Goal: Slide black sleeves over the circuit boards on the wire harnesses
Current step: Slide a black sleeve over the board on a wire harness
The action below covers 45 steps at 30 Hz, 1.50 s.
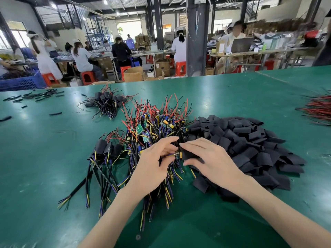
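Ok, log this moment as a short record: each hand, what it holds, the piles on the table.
left hand: pinches a wire harness by its wires
right hand: holds a black sleeve against the circuit board
circuit board: partly visible between the hands, not fully covered
sleeve pile: right of the hands
bare harnesses: heap behind the hands
sleeved harnesses: group left of the heap
table: green

Black sleeve (pixel 190 154) touching circuit board (pixel 178 156)
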Each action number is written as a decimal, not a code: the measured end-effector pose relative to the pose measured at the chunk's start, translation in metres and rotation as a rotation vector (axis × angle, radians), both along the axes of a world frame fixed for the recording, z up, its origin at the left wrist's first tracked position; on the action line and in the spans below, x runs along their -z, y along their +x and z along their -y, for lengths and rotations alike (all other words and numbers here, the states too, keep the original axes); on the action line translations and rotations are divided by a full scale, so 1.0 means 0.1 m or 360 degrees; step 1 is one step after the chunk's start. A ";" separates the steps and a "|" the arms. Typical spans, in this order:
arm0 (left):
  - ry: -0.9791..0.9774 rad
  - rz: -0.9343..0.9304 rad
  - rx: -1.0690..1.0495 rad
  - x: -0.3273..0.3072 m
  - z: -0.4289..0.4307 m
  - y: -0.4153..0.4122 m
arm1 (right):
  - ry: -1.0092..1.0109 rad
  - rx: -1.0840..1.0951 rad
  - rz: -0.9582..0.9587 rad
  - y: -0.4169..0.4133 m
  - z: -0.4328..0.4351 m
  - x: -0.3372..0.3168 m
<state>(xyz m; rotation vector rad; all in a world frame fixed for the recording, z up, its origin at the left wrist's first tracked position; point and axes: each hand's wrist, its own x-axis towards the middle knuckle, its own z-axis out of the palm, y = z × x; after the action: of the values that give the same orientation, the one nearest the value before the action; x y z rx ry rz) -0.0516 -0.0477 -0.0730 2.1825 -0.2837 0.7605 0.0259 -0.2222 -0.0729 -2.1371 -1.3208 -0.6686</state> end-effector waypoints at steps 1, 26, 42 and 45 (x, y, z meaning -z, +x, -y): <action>-0.0025 0.0011 -0.0006 0.00 0.01 0.00 | -0.0007 -0.0010 -0.0004 0.00 0.00 0.00; -0.0016 0.0655 -0.0959 -0.28 -0.61 -0.06 | 0.0127 0.0444 0.0072 0.12 0.03 -0.01; 0.0383 -0.0175 -0.1777 -0.02 -0.85 0.01 | 0.0030 0.0806 0.0011 0.25 0.12 0.12; 0.0117 -0.0199 -0.1253 -0.05 -0.76 0.17 | 0.0094 0.0767 0.0177 0.26 0.14 0.11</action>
<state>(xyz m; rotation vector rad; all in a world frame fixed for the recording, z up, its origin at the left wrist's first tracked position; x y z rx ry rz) -0.0342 0.0279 -0.0677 2.3943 0.6625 1.0243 0.0521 -0.2357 -0.0843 -2.4167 -0.8204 -1.0138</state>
